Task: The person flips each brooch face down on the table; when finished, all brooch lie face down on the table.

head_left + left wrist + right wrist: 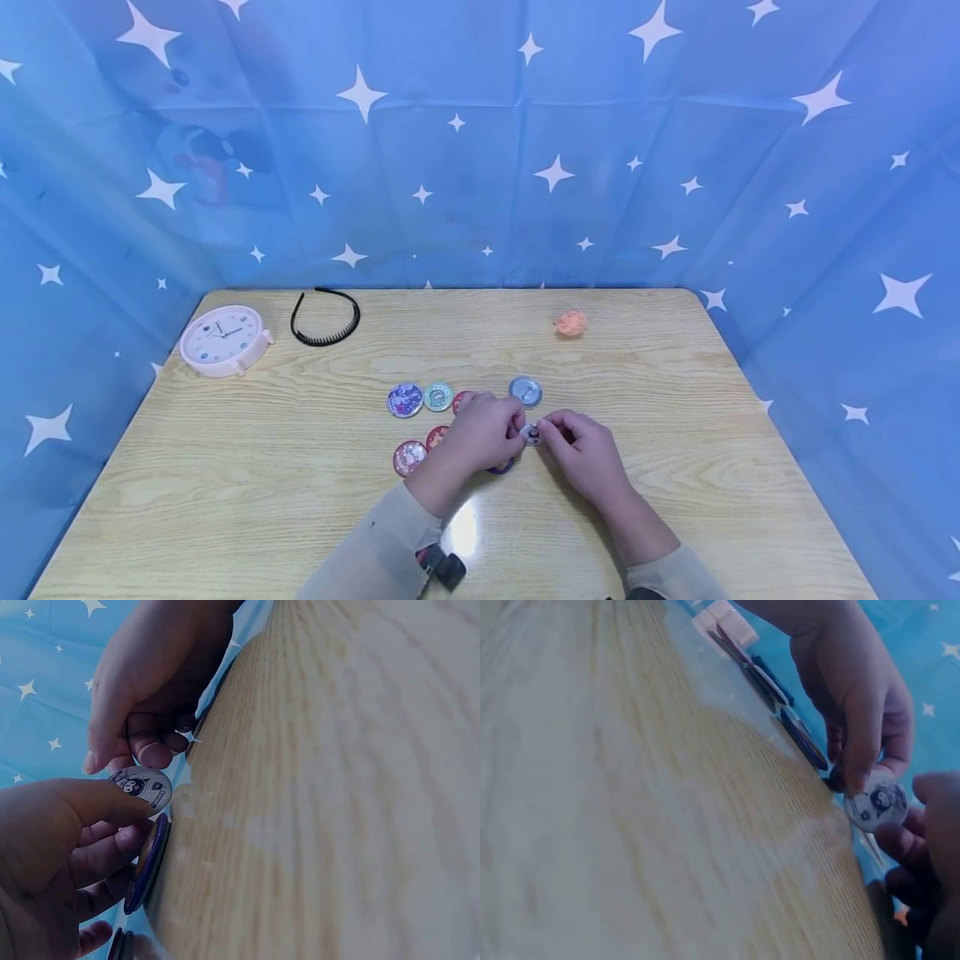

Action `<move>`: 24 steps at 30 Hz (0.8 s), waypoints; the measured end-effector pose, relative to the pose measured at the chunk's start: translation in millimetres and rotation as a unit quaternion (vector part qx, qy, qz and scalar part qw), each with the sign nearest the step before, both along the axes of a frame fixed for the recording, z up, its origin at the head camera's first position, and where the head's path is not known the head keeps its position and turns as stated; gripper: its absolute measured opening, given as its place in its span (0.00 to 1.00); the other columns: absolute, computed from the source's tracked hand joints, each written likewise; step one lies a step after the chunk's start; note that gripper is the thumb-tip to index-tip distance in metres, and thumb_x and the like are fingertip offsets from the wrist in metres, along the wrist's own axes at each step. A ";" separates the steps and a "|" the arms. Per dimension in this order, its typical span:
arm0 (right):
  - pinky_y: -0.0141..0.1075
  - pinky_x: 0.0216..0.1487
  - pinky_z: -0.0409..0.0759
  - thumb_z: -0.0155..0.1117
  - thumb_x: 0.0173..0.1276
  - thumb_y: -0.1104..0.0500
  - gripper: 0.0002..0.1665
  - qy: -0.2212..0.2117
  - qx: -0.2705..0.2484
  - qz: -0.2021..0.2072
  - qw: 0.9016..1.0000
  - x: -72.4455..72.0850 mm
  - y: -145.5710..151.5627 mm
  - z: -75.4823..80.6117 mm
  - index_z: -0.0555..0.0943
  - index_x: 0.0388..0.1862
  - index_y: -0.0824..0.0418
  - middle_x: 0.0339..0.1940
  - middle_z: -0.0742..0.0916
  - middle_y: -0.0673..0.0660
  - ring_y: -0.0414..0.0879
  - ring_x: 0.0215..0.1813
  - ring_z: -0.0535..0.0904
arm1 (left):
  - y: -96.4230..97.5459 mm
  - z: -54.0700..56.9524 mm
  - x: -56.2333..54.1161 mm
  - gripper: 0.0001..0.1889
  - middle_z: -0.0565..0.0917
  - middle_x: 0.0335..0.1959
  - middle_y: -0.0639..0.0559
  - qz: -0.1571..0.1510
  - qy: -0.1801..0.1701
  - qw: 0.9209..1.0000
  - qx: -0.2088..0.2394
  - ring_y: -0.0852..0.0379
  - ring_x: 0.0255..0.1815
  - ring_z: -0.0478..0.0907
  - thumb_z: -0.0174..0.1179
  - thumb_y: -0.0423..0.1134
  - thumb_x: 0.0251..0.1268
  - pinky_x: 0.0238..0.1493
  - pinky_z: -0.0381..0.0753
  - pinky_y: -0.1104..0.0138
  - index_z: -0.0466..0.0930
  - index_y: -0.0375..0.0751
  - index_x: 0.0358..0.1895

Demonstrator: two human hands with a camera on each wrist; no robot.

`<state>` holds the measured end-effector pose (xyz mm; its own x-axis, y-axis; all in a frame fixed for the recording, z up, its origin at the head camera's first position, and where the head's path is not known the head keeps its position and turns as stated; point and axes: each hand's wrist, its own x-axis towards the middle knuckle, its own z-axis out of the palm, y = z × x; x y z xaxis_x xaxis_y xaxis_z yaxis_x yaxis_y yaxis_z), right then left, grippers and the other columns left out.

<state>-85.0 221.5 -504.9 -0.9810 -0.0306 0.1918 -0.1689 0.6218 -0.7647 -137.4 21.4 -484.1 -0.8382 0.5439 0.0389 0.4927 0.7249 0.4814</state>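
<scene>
A small white pin badge with a dark cartoon figure is held between both hands just above the table. My left hand pinches its left edge, the thumb lying across the face in the left wrist view. At the opposite edge, my right hand pinches it with thumb and fingers. Under the left hand, a blue-rimmed badge is partly covered. Behind the hands lies a badge with its silver back up. A red badge is half hidden by the left hand.
Left of the hands lie a purple badge, a green badge, a red-rimmed badge and another red badge. Farther back are a pink clock, a black headband and an orange fuzzy ball.
</scene>
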 end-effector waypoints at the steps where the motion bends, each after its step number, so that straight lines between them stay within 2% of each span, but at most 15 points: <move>1: 0.34 0.36 0.77 0.72 0.76 0.57 0.04 0.000 -0.003 -0.001 1.000 -0.1 0.1 -0.1 0.89 0.38 0.52 0.29 0.84 0.42 0.40 0.33 0.78 | -0.1 0.3 -0.1 0.11 0.73 0.18 0.69 0.000 0.000 1.000 0.000 0.61 0.32 0.71 0.72 0.44 0.62 0.59 0.70 0.53 0.77 0.56 0.29; 10: 0.33 0.35 0.77 0.73 0.75 0.55 0.06 -0.012 -0.011 -0.013 1.000 -0.9 2.0 -1.2 0.88 0.35 0.50 0.27 0.84 0.42 0.40 0.32 0.78 | -0.7 0.5 0.6 0.12 0.73 0.18 0.69 -0.004 0.009 1.000 0.007 0.63 0.29 0.71 0.73 0.44 0.62 0.57 0.71 0.55 0.76 0.57 0.27; 16: 0.33 0.37 0.77 0.74 0.74 0.53 0.05 -0.031 -0.012 -0.001 0.999 -1.2 5.7 1.7 0.89 0.37 0.51 0.29 0.85 0.42 0.40 0.33 0.79 | -0.5 -0.3 -1.0 0.13 0.73 0.19 0.70 -0.008 0.008 1.000 0.004 0.63 0.30 0.71 0.75 0.47 0.61 0.58 0.70 0.54 0.78 0.57 0.27; 19: 0.33 0.41 0.79 0.75 0.73 0.54 0.04 -0.053 -0.011 0.009 0.998 -1.5 9.5 3.8 0.90 0.42 0.52 0.32 0.88 0.42 0.40 0.36 0.81 | -0.1 -1.0 -1.4 0.14 0.74 0.20 0.70 -0.008 0.010 1.000 -0.001 0.63 0.31 0.71 0.78 0.50 0.59 0.59 0.69 0.54 0.78 0.57 0.28; 24: 0.35 0.48 0.83 0.77 0.71 0.57 0.14 -0.065 0.005 0.036 0.997 -2.1 13.2 7.4 0.92 0.55 0.57 0.43 0.92 0.46 0.41 0.45 0.85 | 0.2 -2.7 -2.3 0.14 0.75 0.22 0.71 -0.004 0.021 1.000 0.000 0.63 0.32 0.72 0.80 0.51 0.56 0.58 0.70 0.53 0.80 0.57 0.31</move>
<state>-87.2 234.7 -497.5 -0.9928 -0.1026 0.0619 -0.1125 0.6202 -0.7763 -139.7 21.6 -486.8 -0.8313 0.5509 0.0740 0.5187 0.7211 0.4592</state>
